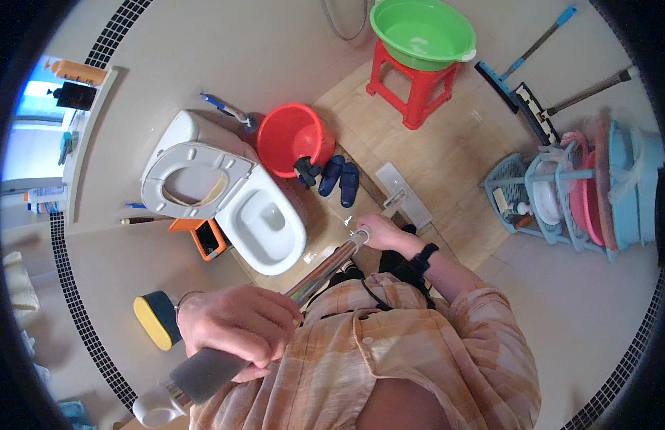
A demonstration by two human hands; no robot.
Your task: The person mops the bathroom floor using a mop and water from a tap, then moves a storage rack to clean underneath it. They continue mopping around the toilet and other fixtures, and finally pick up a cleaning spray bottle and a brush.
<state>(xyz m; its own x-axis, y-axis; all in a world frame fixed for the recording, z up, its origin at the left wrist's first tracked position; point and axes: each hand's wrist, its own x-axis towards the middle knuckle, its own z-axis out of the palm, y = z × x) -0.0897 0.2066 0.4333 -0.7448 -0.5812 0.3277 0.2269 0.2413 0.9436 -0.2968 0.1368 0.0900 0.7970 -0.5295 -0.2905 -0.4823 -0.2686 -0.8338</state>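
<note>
My left hand [238, 325] grips the grey sleeve near the top of a flat mop's metal pole [321, 273], close to the camera. Past the sleeve, the pole ends in a white plastic hanging cap [159, 407]. Lower on the same pole, my right hand [383, 231] is closed around it beside a white collar; a dark band circles that wrist. The white flat mop head [403, 194] rests on the tan tiled floor [445, 145], beyond my right hand. Part of the lower pole is hidden by that hand.
A white toilet [294, 236] with its lid raised stands left, by an orange bin [207, 239]. Behind are a red bucket [278, 134], dark blue slippers [340, 180] and a red stool [413, 97] under a green basin [424, 27]. A blue rack [558, 177] holds basins at right.
</note>
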